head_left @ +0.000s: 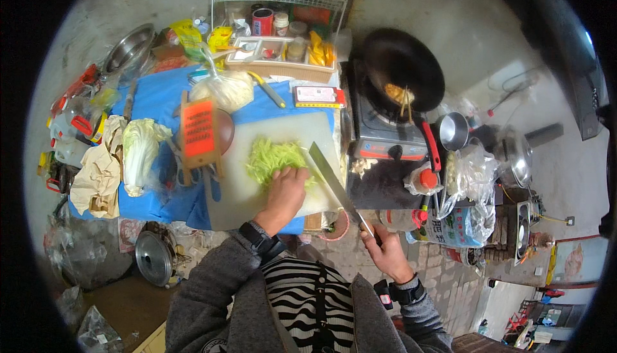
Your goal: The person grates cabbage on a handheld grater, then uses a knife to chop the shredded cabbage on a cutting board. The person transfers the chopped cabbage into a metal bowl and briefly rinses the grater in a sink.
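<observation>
A pile of shredded green vegetable (272,158) lies on a pale cutting board (236,203). My left hand (287,194) presses on the pile's near side, its fingertips sunk among the shreds. In my right hand (388,252) is the handle of a kitchen cleaver (335,174), whose blade slants up and left over the board's right side, just beside the pile. A wooden grater (198,134) with an orange plate leans at the board's left, against a reddish-brown bowl (225,131). Left of these lies a napa cabbage (140,155).
Right of the table, a black wok (405,68) with fried food and chopsticks tilts on a gas stove (390,136); its red handle (429,146) points toward me. A peeler (267,90), a small box (318,96) and a condiment tray (279,71) sit behind the board.
</observation>
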A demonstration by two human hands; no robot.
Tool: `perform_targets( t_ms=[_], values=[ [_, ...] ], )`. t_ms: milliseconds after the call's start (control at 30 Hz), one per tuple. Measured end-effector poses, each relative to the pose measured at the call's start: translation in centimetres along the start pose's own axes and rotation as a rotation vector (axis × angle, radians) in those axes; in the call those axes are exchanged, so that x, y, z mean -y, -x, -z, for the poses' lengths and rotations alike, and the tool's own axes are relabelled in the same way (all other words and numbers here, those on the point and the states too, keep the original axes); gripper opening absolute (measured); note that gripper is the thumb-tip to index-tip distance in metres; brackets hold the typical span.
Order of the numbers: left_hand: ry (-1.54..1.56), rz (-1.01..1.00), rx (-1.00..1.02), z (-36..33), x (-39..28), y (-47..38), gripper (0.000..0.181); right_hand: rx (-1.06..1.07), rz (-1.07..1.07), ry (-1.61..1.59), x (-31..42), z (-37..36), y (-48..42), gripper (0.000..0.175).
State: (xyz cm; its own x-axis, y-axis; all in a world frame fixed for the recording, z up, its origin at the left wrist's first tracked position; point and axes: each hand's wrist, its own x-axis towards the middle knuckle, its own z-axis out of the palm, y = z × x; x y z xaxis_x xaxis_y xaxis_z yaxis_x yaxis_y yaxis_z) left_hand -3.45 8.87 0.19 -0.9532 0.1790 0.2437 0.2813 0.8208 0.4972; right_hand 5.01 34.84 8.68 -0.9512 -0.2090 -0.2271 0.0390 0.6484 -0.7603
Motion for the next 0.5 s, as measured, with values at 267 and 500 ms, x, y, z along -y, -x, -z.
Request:
perform_targets(
  t_ms=[267,500],
  values=[
    [0.298,0.105,-0.218,4.5,2.3,2.8,0.03,0.019,0.044,0.129,-0.5,-0.4,-0.2,0.029],
    [0.185,0.122,-0.212,5.8,6.0,7.7,0.022,0.03,0.058,0.32,-0.8,-2.0,-0.2,0.027]
  ],
)
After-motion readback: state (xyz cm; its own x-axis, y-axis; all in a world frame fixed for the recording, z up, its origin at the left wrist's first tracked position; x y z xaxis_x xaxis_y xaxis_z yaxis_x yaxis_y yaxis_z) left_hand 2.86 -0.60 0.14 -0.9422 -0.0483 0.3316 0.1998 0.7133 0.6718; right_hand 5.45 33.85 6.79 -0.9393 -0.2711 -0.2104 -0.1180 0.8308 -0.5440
